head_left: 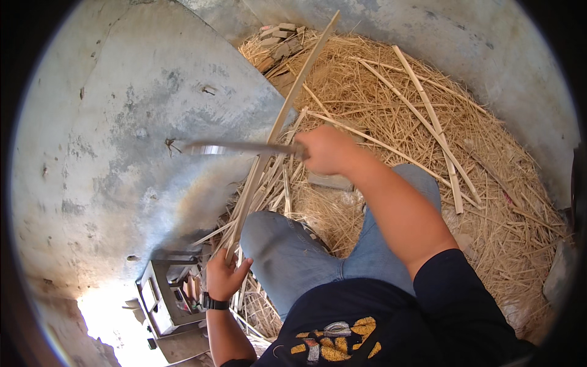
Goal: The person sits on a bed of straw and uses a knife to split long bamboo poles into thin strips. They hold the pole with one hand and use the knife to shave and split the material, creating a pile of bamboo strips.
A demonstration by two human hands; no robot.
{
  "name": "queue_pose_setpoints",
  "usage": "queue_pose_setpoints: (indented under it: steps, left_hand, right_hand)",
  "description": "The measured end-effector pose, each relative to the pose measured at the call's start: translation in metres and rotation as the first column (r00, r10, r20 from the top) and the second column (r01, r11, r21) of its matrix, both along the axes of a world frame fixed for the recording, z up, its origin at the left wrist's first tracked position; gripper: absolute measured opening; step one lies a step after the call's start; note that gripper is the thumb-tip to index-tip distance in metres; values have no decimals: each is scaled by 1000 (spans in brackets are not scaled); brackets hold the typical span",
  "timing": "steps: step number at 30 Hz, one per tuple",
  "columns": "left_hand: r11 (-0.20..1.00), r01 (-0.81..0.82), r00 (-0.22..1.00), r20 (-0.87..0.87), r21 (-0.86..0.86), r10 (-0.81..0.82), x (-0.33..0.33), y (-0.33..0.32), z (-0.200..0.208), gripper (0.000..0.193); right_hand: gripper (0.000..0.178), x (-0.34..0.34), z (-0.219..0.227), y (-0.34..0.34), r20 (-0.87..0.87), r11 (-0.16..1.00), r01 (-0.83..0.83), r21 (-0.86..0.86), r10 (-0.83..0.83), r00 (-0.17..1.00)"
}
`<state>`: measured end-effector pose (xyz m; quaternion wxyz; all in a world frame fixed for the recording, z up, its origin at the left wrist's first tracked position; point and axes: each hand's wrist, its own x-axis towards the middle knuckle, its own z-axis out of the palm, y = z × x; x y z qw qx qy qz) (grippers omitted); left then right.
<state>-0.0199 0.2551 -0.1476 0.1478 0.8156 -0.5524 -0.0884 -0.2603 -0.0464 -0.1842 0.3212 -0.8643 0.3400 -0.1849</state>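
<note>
A long, pale bamboo strip [298,85] slants from my left thigh up toward the back wall. My left hand [224,276], with a dark watch on its wrist, is closed round the strip's near end, thumb sticking out. In front of me my right hand [328,150] grips the handle of a large knife [235,147], its long metal blade pointing left and smeared by motion. The blade crosses the strip; whether they touch I cannot tell. Beneath lie several more bamboo strips [269,177], partly hidden by my left leg.
Shavings [367,85] cover the floor, with loose strips [428,110] lying across them at the right. A weathered wall [134,116] rises close on the left. Bricks [281,37] are stacked in the far corner. A grey open-fronted box [160,300] stands by my left arm.
</note>
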Motion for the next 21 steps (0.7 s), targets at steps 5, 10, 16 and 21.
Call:
queue_pose_setpoints:
  steps: [5, 10, 16, 21]
  left_hand:
    - [999, -36, 995, 91, -9, 37, 0, 7, -3, 40]
    - [992, -88, 992, 86, -89, 96, 8, 9, -12, 39]
    - [997, -28, 988, 150, -73, 38, 9, 10, -11, 39]
    - [991, -108, 977, 178, -80, 120, 11, 15, -11, 41]
  right_hand:
    - [27, 14, 21, 24, -145, 971, -232, -51, 223, 964]
    - [32, 11, -26, -28, 215, 953, -37, 302, -30, 976]
    - [31, 21, 10, 22, -59, 967, -249, -54, 246, 968]
    - [33, 3, -39, -42, 304, 920, -7, 392, -122, 945]
